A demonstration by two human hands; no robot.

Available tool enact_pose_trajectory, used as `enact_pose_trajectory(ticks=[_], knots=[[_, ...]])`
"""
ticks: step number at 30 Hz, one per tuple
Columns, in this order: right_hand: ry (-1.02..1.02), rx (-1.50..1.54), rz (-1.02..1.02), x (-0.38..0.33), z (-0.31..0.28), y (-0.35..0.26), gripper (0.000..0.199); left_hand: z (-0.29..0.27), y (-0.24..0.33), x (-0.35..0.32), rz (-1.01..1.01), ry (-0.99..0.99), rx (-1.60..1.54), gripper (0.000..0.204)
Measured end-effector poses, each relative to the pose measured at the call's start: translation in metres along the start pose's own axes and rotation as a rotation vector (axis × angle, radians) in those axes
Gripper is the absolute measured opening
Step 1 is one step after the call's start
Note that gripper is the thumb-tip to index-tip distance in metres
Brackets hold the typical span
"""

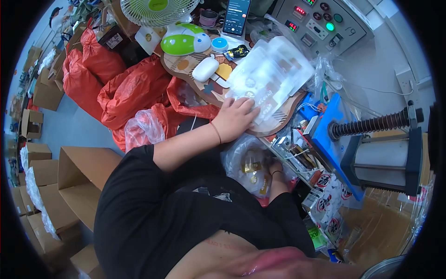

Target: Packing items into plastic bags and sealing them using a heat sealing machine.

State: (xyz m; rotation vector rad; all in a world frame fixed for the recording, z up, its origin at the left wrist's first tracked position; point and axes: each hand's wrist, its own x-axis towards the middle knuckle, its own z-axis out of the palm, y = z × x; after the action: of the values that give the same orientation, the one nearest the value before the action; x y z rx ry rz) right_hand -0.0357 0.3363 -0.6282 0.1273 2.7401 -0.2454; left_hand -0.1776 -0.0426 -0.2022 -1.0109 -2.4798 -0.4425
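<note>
My left hand (234, 118) lies on the near end of a stack of frosted plastic bags (274, 74), its fingers stretched out and touching the top one. The stack is fanned out on a small patterned table (186, 65). Lower down, at the table's near edge, my right hand (276, 169) reaches down beside a clear plastic bag (234, 160) with a few gold packets (252, 167) inside. The fingers of that hand are mostly hidden, so what they hold, if anything, does not show.
A white mouse (206, 69), a green-and-white fan (183, 39) and a phone (235, 17) stand on the table. To the right is a blue press with a spring rod (376, 126); behind it, a control box (320, 28). Red sacks (134, 88) and cardboard boxes (83, 172) lie left.
</note>
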Motion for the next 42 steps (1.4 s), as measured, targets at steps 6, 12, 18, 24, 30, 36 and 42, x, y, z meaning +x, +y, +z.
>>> enact_pose_trajectory(ticks=[6, 12, 18, 24, 30, 36, 42], knots=[[0.022, 0.046, 0.094, -0.009, 0.028, 0.019, 0.050, 0.002, -0.080, 0.061, -0.284, 0.321, -0.339, 0.075], [-0.024, 0.116, -0.023, -0.015, -0.011, -0.001, 0.053, 0.024, -0.215, 0.143, -0.561, 0.292, -0.152, 0.113], [-0.074, 0.146, 0.064, -0.027, -0.031, -0.019, 0.050, 0.038, -0.244, 0.176, -0.625, 0.097, -0.333, 0.122], [-0.034, 0.082, -0.003, -0.037, -0.052, -0.035, 0.045, 0.050, -0.252, 0.182, -0.669, 0.155, -0.230, 0.118], [-0.013, 0.118, 0.028, -0.037, -0.040, -0.026, 0.043, 0.030, -0.221, 0.184, -0.675, 0.147, -0.193, 0.106], [-0.012, 0.080, 0.047, -0.029, -0.058, -0.038, 0.048, 0.003, -0.188, 0.152, -0.457, 0.366, 0.042, 0.099], [0.068, 0.241, 0.213, -0.031, -0.068, -0.050, 0.057, 0.021, -0.036, 0.016, 0.230, -0.157, -0.076, 0.071]])
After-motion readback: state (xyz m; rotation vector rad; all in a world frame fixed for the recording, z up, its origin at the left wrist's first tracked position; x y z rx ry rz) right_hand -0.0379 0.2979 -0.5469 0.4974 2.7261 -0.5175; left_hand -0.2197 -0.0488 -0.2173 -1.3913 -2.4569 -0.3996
